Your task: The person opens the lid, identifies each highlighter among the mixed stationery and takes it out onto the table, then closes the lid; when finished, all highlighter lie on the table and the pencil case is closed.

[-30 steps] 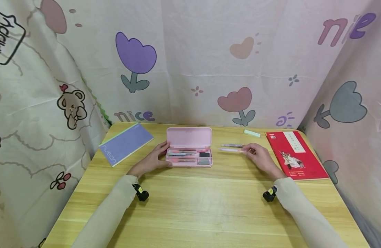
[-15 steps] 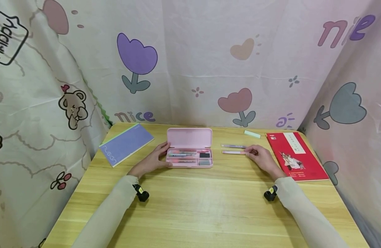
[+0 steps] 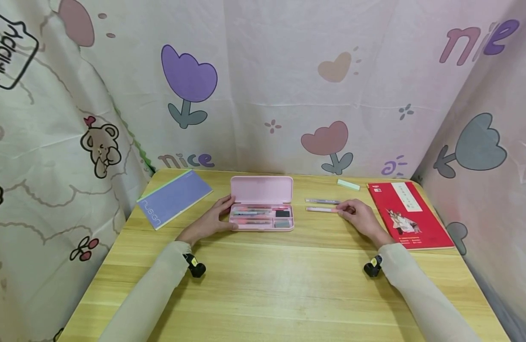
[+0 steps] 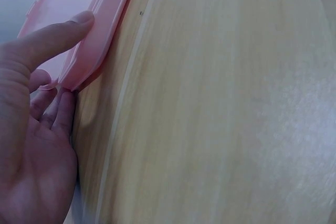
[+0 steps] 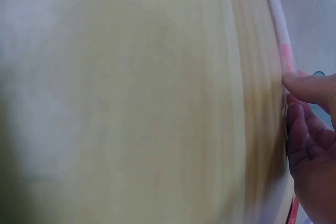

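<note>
A pink pencil case (image 3: pixel 261 190) stands on the table with its lid up. Pens, a black block (image 3: pixel 282 214) and a grey block (image 3: pixel 282 223) lie in its compartments. My left hand (image 3: pixel 211 217) grips the case's left end; in the left wrist view the thumb lies along the front wall (image 4: pixel 100 45) and the fingers are at the corner. To the right of the case, my right hand (image 3: pixel 360 218) pinches the right end of a white-and-pink pen (image 3: pixel 321 209), which lies along the table. Just behind it is a second, greyish-purple pen (image 3: pixel 321 201), parallel to the first.
A blue notebook (image 3: pixel 175 199) lies at the back left of the wooden table (image 3: pixel 263 294). At the right is a red booklet (image 3: pixel 410 214), and a pale green stick-like block (image 3: pixel 348 185) lies near the back edge. Patterned curtains hang behind and on both sides.
The white-and-pink pen has come down beside the greyish-purple pen, shifting slightly right and toward me, still in my right hand's pinch. My left hand stays on the pencil case.
</note>
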`<state>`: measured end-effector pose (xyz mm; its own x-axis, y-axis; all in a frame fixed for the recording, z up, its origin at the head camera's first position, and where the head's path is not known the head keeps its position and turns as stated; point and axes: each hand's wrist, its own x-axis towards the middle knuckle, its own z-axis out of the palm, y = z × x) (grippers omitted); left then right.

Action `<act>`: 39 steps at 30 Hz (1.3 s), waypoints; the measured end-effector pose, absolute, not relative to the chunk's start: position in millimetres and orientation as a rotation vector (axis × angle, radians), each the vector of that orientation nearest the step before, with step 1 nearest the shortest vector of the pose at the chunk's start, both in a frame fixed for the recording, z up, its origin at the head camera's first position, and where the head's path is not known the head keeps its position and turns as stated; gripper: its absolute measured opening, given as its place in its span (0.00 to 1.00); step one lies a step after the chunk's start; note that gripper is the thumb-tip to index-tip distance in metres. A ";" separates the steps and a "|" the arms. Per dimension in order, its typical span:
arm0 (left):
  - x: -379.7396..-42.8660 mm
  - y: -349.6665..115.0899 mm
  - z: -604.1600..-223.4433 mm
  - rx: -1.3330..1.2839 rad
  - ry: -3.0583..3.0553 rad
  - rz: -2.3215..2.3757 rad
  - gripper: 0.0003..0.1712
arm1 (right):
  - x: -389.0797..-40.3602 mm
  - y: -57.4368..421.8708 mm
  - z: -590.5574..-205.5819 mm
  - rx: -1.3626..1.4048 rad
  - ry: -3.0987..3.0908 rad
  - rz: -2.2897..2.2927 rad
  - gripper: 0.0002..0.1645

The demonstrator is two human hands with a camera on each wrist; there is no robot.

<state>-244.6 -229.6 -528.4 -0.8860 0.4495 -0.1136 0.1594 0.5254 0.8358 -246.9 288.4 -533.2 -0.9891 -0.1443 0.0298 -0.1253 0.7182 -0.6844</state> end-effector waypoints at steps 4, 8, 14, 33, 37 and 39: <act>-244.9 -229.9 -529.2 0.506 2.454 1.299 0.65 | -247.1 288.1 -532.8 -0.223 2.886 -1.148 0.12; -244.8 -229.8 -529.5 0.501 2.448 1.305 0.65 | -247.0 288.3 -532.6 -0.222 2.886 -1.149 0.12; -245.3 -229.5 -529.6 0.502 2.455 1.297 0.65 | -246.3 288.3 -531.9 -0.220 2.876 -1.160 0.13; -243.9 -229.5 -528.6 0.500 2.460 1.289 0.65 | -244.6 288.3 -531.5 -0.194 2.837 -1.173 0.15; -243.7 -229.7 -528.6 0.497 2.464 1.280 0.65 | -243.2 288.5 -530.9 -0.183 2.823 -1.190 0.16; -243.6 -229.9 -529.0 0.498 2.467 1.275 0.65 | -242.5 288.6 -531.4 -0.180 2.825 -1.207 0.17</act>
<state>-243.6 -229.9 -529.0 -0.8885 0.4430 -0.1194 0.1588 0.5411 0.8258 -242.5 288.6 -531.4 -0.9911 -0.1324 -0.0131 -0.0820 0.6856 -0.7234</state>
